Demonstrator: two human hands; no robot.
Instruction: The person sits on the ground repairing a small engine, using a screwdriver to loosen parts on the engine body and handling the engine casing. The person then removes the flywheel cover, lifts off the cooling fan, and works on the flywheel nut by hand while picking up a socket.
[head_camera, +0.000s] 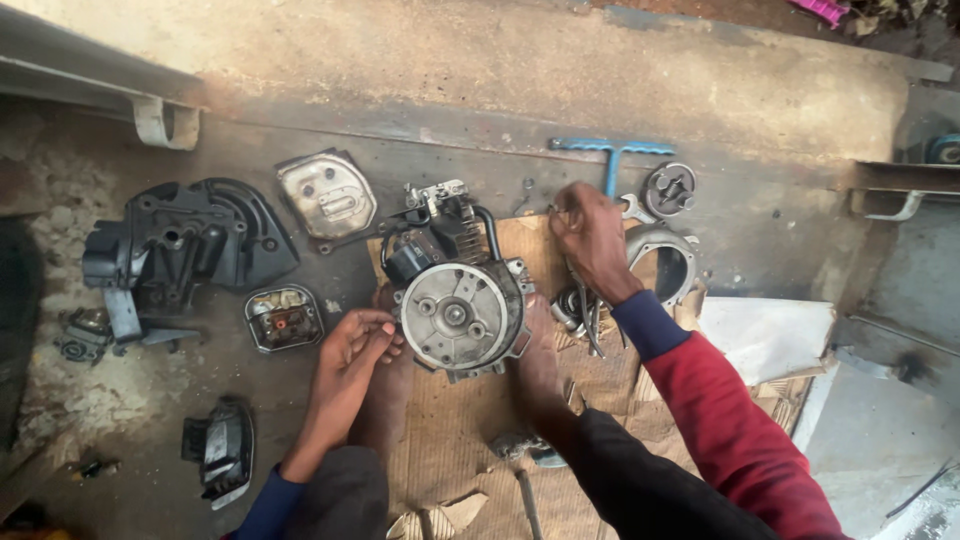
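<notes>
A small engine (460, 300) stands on cardboard (470, 440) on the floor (800, 230), braced between two bare feet. The left hand (350, 350) touches its round flywheel side; the right hand (590, 240) pinches a small part beyond it, near a blue T-handle wrench (612, 155).

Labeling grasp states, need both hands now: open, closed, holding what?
Left hand: fingers curled against the engine's round flywheel; a grip cannot be told.
Right hand: pinched shut on a small part, too small to identify.

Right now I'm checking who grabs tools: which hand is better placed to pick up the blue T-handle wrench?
Probably the right hand: it is raised beside the blue T-handle wrench. The left hand rests against the engine, farther away.
</notes>
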